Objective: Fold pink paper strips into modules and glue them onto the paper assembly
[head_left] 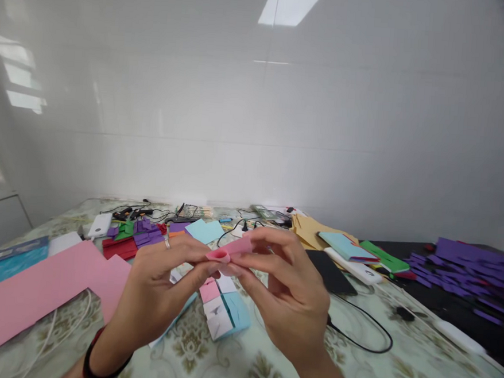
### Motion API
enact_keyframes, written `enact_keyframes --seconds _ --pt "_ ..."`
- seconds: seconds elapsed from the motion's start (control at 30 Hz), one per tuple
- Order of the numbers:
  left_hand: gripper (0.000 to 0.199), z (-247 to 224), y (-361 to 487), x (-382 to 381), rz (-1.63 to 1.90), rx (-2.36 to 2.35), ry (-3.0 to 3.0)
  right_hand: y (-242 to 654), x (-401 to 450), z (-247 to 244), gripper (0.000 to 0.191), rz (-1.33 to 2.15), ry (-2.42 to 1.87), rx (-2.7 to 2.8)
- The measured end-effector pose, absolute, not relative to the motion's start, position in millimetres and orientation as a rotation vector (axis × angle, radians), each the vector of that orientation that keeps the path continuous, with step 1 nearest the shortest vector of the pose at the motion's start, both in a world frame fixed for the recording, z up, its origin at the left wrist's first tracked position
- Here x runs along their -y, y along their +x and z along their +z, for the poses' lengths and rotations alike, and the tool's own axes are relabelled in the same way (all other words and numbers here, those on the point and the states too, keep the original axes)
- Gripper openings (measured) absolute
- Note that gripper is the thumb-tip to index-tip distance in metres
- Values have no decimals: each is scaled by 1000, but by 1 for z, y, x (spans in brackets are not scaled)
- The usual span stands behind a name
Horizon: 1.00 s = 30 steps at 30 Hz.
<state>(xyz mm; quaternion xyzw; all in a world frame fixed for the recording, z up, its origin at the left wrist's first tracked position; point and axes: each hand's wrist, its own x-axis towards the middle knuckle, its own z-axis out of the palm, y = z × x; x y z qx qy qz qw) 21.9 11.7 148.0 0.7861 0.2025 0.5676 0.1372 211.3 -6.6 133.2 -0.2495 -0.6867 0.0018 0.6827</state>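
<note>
Between my two hands, a small strip of pink paper (pixel 240 246) is curled into a loop at its near end. My left hand (pixel 154 280) pinches the left side of the curl between thumb and index finger. The thumb and fingers of my right hand (pixel 290 289) grip the strip from the right, with its flat part showing above them. Below the hands, a folded paper piece in pink, white and light blue (pixel 221 310) lies on the patterned tablecloth (pixel 193 352). A light-blue paper edge shows beside it, partly behind my left hand.
Large pink sheets (pixel 41 295) and a blue packet (pixel 9 264) lie at left. Cut paper pieces (pixel 145 231), cables and glue guns (pixel 132 212) are farther back. At right are a black tablet-like slab (pixel 330 272), a looped cable (pixel 390 340), a white power strip (pixel 354 267) and purple strips (pixel 462 273).
</note>
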Motion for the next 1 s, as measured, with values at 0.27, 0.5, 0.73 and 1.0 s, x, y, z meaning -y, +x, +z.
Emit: enact_keyframes --seconds 0.27,0.5,0.73,1.0 --pt "17 150 22 -11 1454 -626 2245 212 4 139 27 641 -660 1411" --pt "21 153 24 -12 1314 -629 2174 217 4 142 21 773 -749 1468" --pt "16 151 23 -15 1185 -644 1906 217 1 139 28 818 -764 1466" --pt "20 147 27 -37 1052 -702 1803 216 -27 123 24 871 -728 1467"
